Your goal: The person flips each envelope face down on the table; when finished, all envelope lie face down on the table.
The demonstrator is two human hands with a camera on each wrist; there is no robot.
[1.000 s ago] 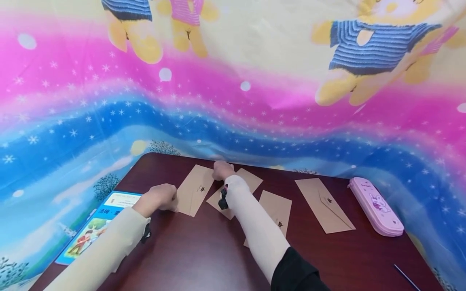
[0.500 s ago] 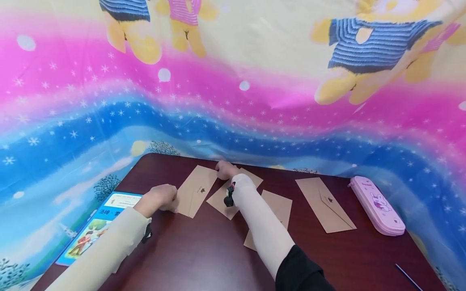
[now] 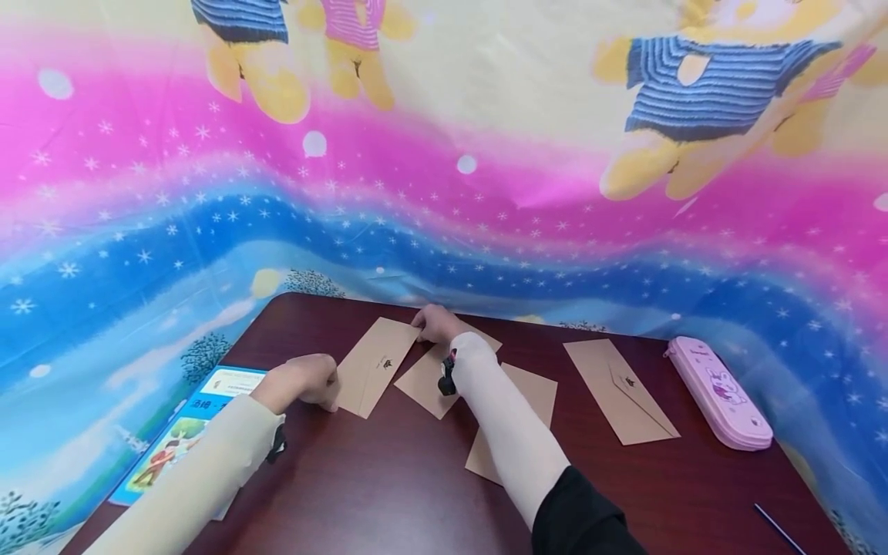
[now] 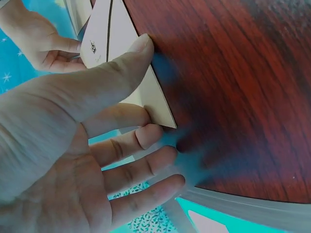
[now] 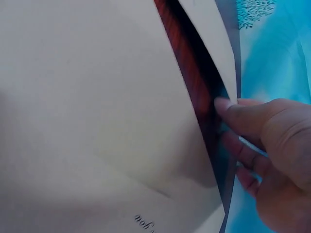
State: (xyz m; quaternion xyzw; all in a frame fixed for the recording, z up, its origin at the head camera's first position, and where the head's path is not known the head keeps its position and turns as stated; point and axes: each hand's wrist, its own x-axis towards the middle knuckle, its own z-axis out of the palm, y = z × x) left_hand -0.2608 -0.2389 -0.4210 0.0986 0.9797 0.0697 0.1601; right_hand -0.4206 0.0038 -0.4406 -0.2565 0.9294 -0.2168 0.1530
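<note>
Toward the far left of the dark red surface (image 3: 375,486), we see the leftmost envelope (image 3: 373,371) lying between two hands. Our left hand (image 3: 305,379) pinches its near-left edge, thumb above and index finger underneath, while the other three fingers spread out loosely beside it, as the left wrist view shows. Our right hand (image 3: 438,324) narrows on the far right corner of the same envelope, thumb and fingertips meeting at its edge.

Beneath our right wrist we find a second envelope (image 3: 425,379), set at an angle, and a third envelope (image 3: 534,389) partly hidden by the forearm. Well apart to the right lies a fourth envelope (image 3: 620,389), its pointed flap and small dark emblem facing up. Just beside it rests a pink pencil case (image 3: 720,393) with a cartoon figure on the lid, and nearer to us a thin dark stick (image 3: 780,529).

Under our left forearm we make out a blue illustrated book (image 3: 169,451), partly covered. Behind everything hangs a backdrop (image 3: 451,200) printed with snowflakes and bears in striped clothes.
</note>
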